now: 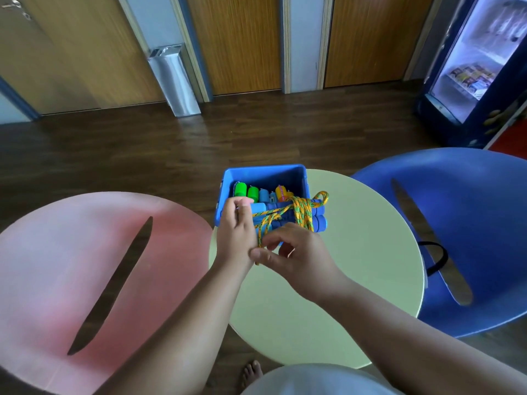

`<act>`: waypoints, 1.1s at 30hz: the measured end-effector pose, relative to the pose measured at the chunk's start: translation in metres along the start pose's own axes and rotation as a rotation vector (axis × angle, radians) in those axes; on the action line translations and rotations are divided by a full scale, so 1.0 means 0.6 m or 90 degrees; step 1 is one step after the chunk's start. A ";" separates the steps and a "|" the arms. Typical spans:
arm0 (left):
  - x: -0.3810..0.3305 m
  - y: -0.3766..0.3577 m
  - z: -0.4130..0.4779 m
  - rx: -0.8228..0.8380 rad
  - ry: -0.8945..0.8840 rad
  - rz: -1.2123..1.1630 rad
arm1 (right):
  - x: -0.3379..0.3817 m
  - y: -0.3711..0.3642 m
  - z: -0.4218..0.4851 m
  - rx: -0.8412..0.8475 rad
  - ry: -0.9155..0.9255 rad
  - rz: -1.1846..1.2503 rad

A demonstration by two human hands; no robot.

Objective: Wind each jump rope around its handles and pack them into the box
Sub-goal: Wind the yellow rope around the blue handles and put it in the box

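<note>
A blue box [299, 173] stands at the far left edge of the round pale-yellow table [356, 252]. Inside it lie wound jump ropes with green, light-blue and orange handle ends [252, 192]. Just in front of the box, my left hand [236, 226] grips a pair of blue handles [319, 218] wrapped in a yellow-and-green braided rope [302, 212]. My right hand [296, 258] pinches the loose end of that rope below the handles, close to my left wrist. The handles' left ends are hidden by my left hand.
A pink chair [71, 266] sits to the left and a blue chair [470, 223] to the right of the table. A black strap [439, 258] shows through the blue chair's slot. Wooden doors, a metal bin [174, 84] and a lit fridge [479, 67] stand beyond the dark floor.
</note>
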State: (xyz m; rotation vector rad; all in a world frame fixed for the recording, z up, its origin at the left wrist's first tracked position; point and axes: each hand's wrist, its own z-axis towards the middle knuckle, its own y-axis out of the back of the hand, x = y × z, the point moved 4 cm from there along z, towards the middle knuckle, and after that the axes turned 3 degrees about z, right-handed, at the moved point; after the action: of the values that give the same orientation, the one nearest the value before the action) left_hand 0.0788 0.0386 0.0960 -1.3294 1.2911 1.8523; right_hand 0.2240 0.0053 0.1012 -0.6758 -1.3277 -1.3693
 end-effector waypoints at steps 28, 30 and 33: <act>0.001 0.077 0.034 -0.018 0.132 -0.152 | -0.002 0.181 0.012 -0.051 -0.190 0.338; 0.006 0.076 0.036 -0.003 0.142 -0.161 | 0.006 0.177 0.014 -0.001 -0.185 0.381; 0.008 0.073 0.034 0.011 0.173 -0.179 | 0.022 0.180 0.014 0.048 -0.153 0.355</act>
State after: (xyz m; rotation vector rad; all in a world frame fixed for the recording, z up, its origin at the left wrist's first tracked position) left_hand 0.0326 0.0383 0.1105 -1.7015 1.1723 1.5045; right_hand 0.3177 0.0288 0.1514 -1.0887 -1.2401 -0.8030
